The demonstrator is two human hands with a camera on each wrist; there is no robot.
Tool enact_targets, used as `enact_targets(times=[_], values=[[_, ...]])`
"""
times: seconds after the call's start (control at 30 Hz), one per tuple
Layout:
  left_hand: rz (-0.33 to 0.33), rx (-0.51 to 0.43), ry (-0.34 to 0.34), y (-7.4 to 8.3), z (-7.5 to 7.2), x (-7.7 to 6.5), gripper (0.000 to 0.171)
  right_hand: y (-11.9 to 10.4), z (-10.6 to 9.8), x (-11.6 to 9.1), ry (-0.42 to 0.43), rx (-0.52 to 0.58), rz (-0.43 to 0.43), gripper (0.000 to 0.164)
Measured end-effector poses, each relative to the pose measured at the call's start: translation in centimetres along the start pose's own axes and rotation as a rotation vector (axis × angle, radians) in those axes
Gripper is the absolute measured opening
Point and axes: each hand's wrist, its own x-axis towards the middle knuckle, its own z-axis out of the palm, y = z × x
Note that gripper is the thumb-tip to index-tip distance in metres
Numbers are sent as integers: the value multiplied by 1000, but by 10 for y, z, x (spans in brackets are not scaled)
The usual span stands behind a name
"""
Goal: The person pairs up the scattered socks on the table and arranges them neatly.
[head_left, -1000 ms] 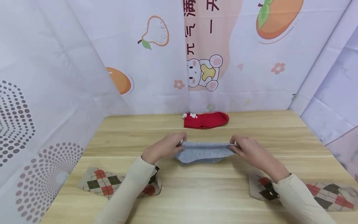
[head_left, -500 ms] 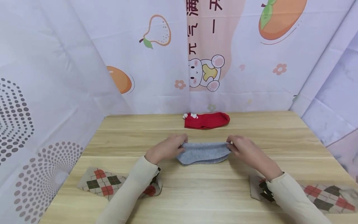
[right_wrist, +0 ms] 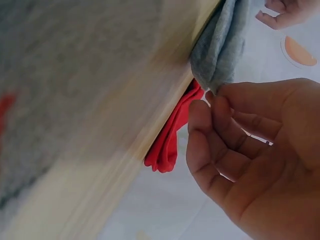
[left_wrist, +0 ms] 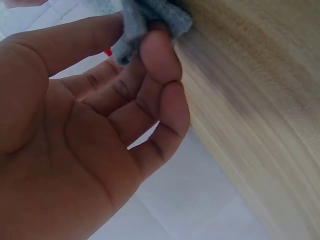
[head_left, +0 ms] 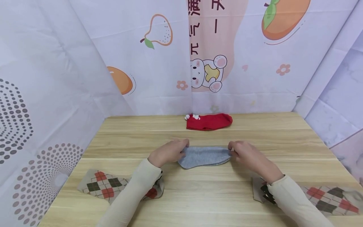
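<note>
A grey-blue sock (head_left: 204, 156) lies stretched sideways at the middle of the wooden table, low over its surface. At its left end, my left hand (head_left: 170, 153) pinches the fabric between thumb and fingers; in the left wrist view the bunched grey cloth (left_wrist: 134, 30) shows between them. My right hand (head_left: 250, 159) pinches the opposite end, and the right wrist view shows the grey sock (right_wrist: 220, 50) hanging in folds from thumb and fingertip. Just beyond lies a red sock (head_left: 210, 123) with a white figure at its cuff.
One argyle sock (head_left: 103, 184) lies at the left, partly covered by my left sleeve. Another argyle sock (head_left: 330, 198) lies at the right, partly behind my right sleeve. A printed curtain (head_left: 158, 72) closes off the table's back edge (head_left: 147, 116).
Both hands have come down slightly with the grey-blue sock, which now lies flatter. My right hand has shifted left, closer to my left hand. The other socks have stayed put.
</note>
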Motion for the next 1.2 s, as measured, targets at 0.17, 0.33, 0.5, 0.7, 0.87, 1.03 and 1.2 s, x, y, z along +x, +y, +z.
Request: enact_targets(times=[0.17, 0.33, 0.5, 0.7, 0.87, 1.03, 1.2], values=[[2, 66, 72, 3, -2, -2, 27, -6, -3, -2, 59, -15, -2, 10], [81, 145, 190, 12, -6, -3, 25, -19, -7, -3, 121, -53, -52, 16], [156, 180, 173, 30, -9, -5, 19, -31, -4, -2, 165, -102, -173, 26], [120, 146, 0, 48, -5, -13, 16, -41, 3, -4, 74, -102, -240, 33], [121, 146, -40, 50, 7, -12, 10, -45, 9, -9, -63, -21, -238, 28], [57, 168, -110, 52, 10, -16, 25, -48, 7, -12, -176, 20, -197, 26], [23, 149, -133, 53, 13, -19, 36, -54, 12, -11, -122, -31, -199, 19]])
